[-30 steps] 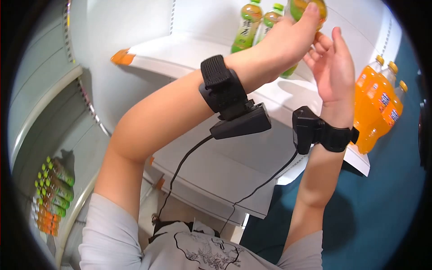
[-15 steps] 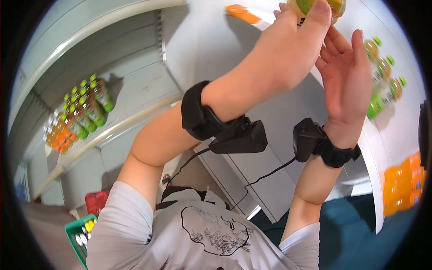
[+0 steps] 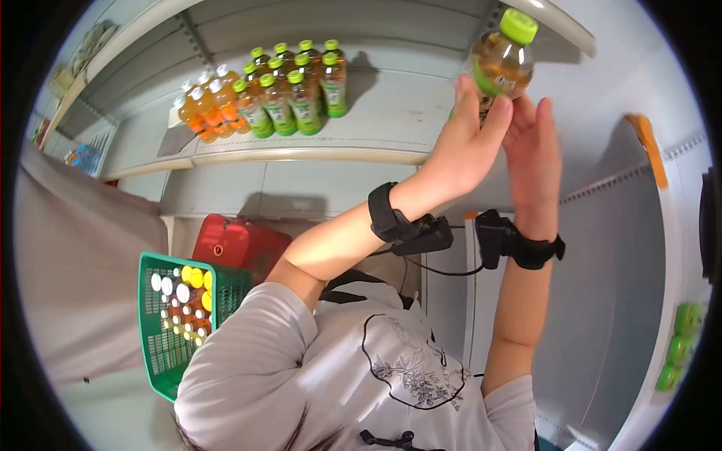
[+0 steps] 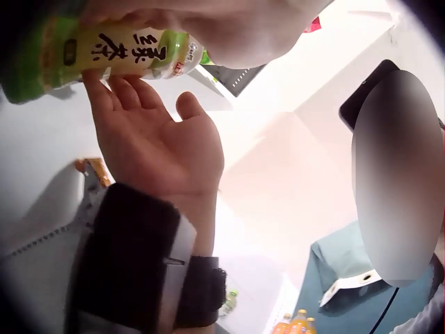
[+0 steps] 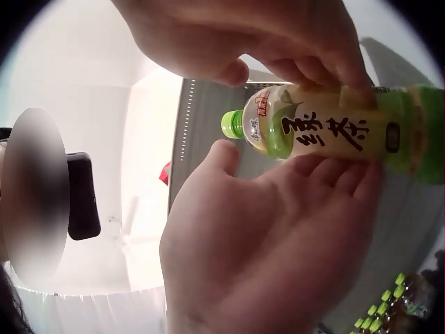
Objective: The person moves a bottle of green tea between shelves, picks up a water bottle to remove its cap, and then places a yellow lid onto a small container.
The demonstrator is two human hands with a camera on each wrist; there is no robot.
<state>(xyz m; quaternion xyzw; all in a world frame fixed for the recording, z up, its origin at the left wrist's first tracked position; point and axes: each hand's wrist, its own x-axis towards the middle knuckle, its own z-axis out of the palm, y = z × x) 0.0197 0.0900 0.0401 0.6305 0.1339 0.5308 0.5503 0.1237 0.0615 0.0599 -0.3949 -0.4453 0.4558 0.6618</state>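
The head view now takes in the shelf (image 3: 395,120) bearing grouped green-capped bottles (image 3: 278,113). Left hand (image 3: 460,156): curled, gripping the bottle (image 3: 502,68). Right hand (image 3: 535,169): spread, fingers touching it. Bottle location: still held aloft, hence not set down.

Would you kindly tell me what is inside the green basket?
Inside the green basket are bottles with white or yellow caps. Its floor is hidden, so anything beneath them cannot be seen.
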